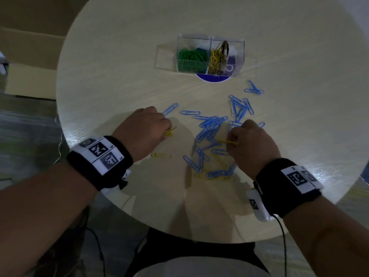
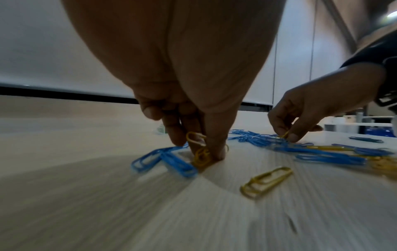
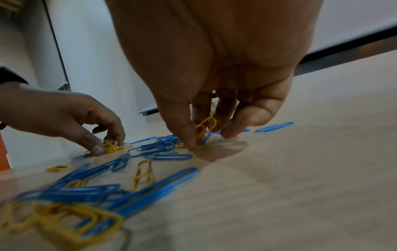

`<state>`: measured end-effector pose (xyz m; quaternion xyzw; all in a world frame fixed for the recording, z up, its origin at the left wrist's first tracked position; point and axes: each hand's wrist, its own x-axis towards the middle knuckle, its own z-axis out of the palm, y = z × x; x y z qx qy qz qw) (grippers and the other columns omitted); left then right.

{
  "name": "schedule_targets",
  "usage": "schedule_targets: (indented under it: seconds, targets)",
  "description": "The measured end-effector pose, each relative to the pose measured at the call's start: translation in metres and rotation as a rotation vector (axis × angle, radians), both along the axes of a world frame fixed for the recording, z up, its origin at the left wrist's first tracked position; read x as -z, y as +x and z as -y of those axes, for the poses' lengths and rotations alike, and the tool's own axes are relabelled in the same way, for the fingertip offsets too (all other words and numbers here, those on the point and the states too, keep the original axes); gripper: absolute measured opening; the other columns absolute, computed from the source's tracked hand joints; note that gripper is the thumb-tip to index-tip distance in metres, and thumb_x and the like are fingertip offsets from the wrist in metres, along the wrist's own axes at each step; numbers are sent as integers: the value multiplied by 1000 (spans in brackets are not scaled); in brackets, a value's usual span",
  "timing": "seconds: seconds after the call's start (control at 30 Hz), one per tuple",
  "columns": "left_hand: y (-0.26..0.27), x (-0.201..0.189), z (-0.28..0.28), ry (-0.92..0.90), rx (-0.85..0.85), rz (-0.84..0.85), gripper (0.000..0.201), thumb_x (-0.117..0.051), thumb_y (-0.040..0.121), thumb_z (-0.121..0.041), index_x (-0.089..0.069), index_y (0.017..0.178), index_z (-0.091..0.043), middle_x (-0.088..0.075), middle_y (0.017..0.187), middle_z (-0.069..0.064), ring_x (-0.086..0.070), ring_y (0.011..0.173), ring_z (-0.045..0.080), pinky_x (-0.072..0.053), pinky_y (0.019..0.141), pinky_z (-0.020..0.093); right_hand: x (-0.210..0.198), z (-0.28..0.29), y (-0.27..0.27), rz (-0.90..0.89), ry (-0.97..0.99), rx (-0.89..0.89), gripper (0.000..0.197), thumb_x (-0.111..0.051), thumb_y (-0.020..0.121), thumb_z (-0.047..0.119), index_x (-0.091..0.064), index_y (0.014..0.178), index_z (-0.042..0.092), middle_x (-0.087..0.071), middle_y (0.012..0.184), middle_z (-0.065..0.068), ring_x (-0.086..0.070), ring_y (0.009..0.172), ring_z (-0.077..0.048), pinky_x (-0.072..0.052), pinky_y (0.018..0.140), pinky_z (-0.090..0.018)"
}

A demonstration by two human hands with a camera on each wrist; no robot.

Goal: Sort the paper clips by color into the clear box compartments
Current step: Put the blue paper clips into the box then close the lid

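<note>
My left hand (image 1: 145, 130) is down on the round table and pinches a few yellow paper clips (image 2: 199, 152) between thumb and fingers, right beside two blue clips (image 2: 165, 160). My right hand (image 1: 249, 142) pinches yellow clips (image 3: 204, 129) at the edge of the blue clip pile (image 1: 209, 132). Loose yellow clips (image 1: 161, 155) lie near the front, some under blue ones (image 1: 217, 173). The clear box (image 1: 209, 54) stands at the back with green clips (image 1: 191, 58) in its left compartment and yellow clips (image 1: 215, 58) in the middle one.
The box's clear lid (image 1: 165, 56) hangs open to its left. A blue and white round label (image 1: 211, 77) shows under the box. More blue clips (image 1: 253, 89) lie to the right. Cardboard boxes (image 1: 30, 56) stand on the floor past the table's left edge (image 1: 60, 120).
</note>
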<state>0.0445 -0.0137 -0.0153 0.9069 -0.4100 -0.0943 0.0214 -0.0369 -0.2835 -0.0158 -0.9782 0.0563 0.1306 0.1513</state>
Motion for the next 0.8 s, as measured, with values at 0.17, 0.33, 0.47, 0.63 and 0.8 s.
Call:
schedule_targets:
  seconds: [0.17, 0.33, 0.47, 0.63, 0.8]
  targets:
    - [-3, -7, 17, 137, -17, -83, 11, -64, 74, -14, -61, 79, -4, -58, 81, 17, -55, 79, 39, -48, 57, 45, -5, 17, -9, 132, 67, -66, 6, -66, 79, 17, -67, 84, 14, -55, 86, -13, -56, 81, -39, -45, 76, -40]
    - [-30, -5, 4, -7, -52, -42, 6, -60, 83, -17, -58, 82, -11, -56, 83, 13, -58, 73, 37, -49, 54, 43, -14, 20, -57, 148, 319, -187, 7, -64, 79, 16, -65, 86, 17, -64, 84, -2, -55, 80, -22, -39, 76, -29]
    - [-67, 8, -17, -103, -144, -130, 6, -56, 90, -26, -55, 91, -20, -52, 89, 2, -55, 81, 28, -49, 67, 43, 2, 23, -76, 50, 349, -138, 11, -61, 78, 19, -65, 88, 18, -64, 86, -1, -58, 83, -25, -39, 76, -28]
    - [-86, 17, -21, -118, -201, -104, 17, -51, 90, -29, -61, 98, -19, -57, 88, 4, -56, 81, 28, -46, 73, 41, 5, 38, -48, 131, 242, -22, 8, -64, 77, 15, -67, 84, 13, -67, 87, -9, -59, 83, -33, -36, 77, -31]
    - [-91, 8, -12, -22, -239, -84, 26, -44, 84, -28, -63, 90, -12, -55, 84, 9, -56, 77, 33, -49, 66, 43, -9, 31, -34, 206, 378, -29, 10, -72, 78, 10, -68, 86, 15, -67, 84, -3, -59, 76, -17, -36, 67, -15]
